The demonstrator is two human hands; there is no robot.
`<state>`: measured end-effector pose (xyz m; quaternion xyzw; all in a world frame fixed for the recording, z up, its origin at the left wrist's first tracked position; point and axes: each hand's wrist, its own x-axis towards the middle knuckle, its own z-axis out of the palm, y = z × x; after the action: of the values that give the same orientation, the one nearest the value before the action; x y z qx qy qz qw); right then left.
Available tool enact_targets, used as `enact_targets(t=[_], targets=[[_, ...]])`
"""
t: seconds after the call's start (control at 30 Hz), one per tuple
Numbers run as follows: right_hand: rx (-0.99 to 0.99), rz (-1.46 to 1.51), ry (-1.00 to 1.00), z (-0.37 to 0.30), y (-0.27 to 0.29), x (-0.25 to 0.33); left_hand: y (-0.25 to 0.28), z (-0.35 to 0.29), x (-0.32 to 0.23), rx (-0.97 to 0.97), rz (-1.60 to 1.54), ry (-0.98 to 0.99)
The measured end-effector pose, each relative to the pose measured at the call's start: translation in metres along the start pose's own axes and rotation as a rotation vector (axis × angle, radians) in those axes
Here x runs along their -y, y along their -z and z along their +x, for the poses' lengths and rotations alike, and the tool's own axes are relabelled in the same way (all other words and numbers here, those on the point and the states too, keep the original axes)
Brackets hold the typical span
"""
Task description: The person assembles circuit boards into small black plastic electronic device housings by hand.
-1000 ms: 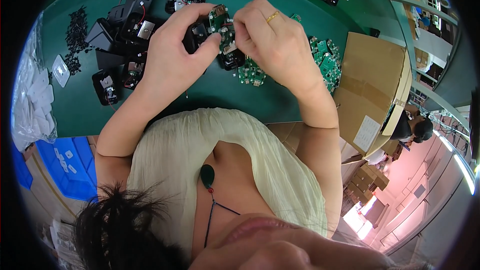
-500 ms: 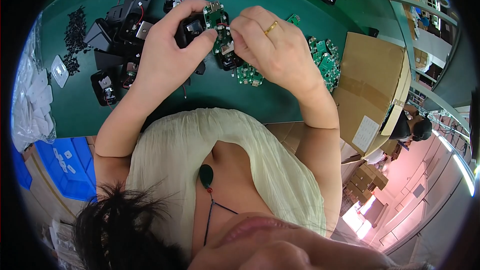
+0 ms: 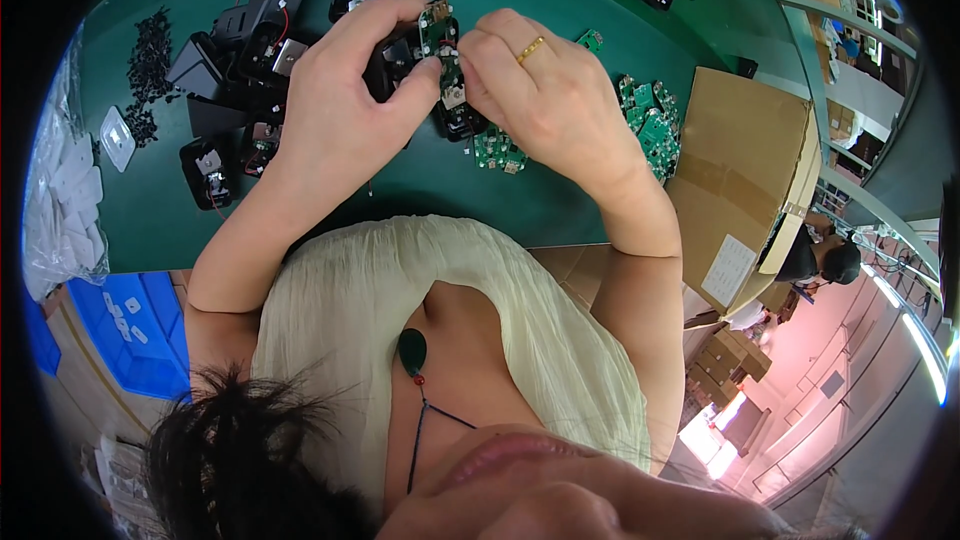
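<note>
My left hand (image 3: 350, 90) grips a green circuit board (image 3: 437, 32) by its edge, thumb at the near side and fingers curled behind. The board is tilted, its metal port at the far end. Close against the board's right side, my right hand (image 3: 550, 95) has its thumb and forefinger pinched together; what lies between them is hidden. A black plastic housing (image 3: 462, 123) shows below the board, partly covered by it and by my hands. Several loose circuit boards (image 3: 497, 150) lie on the green table just under my right hand.
Black housings (image 3: 208, 175) with wires cluster at the left, near a heap of small black parts (image 3: 150, 65). More green boards (image 3: 652, 125) lie beside a cardboard box (image 3: 745, 140) at the right. A bag of white pieces (image 3: 75, 200) and a blue bin (image 3: 135, 335) are at the left edge.
The circuit board has turned a little and shifted slightly right with my left hand, whose thumb has moved a little up and right. My right hand stays pinched beside it, turned slightly.
</note>
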<state>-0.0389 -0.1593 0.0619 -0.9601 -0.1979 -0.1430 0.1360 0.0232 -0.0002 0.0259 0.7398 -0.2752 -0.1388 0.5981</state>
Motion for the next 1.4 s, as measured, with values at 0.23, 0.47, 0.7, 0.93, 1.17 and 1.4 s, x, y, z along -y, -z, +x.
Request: enact_targets(t=[0.23, 0.47, 0.7, 0.93, 1.17, 1.4], targets=[[0.022, -0.068, 0.017, 0.000, 0.000, 0.002, -0.002, 0.000, -0.003, -0.039, 0.081, -0.090], [0.076, -0.195, 0.044, 0.002, 0.001, 0.008, -0.004, -0.001, -0.009, -0.063, 0.228, -0.143], [0.096, -0.206, 0.144, 0.002, 0.000, 0.002, -0.003, -0.001, 0.007, 0.019, 0.009, -0.033], [0.120, 0.158, 0.011, 0.000, -0.005, -0.009, 0.001, 0.004, 0.001, 0.167, -0.100, 0.217], [-0.086, 0.430, -0.132, -0.006, -0.006, -0.013, 0.004, 0.009, -0.007, 0.116, -0.511, 0.525], [-0.135, 0.467, -0.217, -0.009, -0.009, -0.013, 0.004, 0.005, -0.006, 0.190, -0.482, 0.533]])
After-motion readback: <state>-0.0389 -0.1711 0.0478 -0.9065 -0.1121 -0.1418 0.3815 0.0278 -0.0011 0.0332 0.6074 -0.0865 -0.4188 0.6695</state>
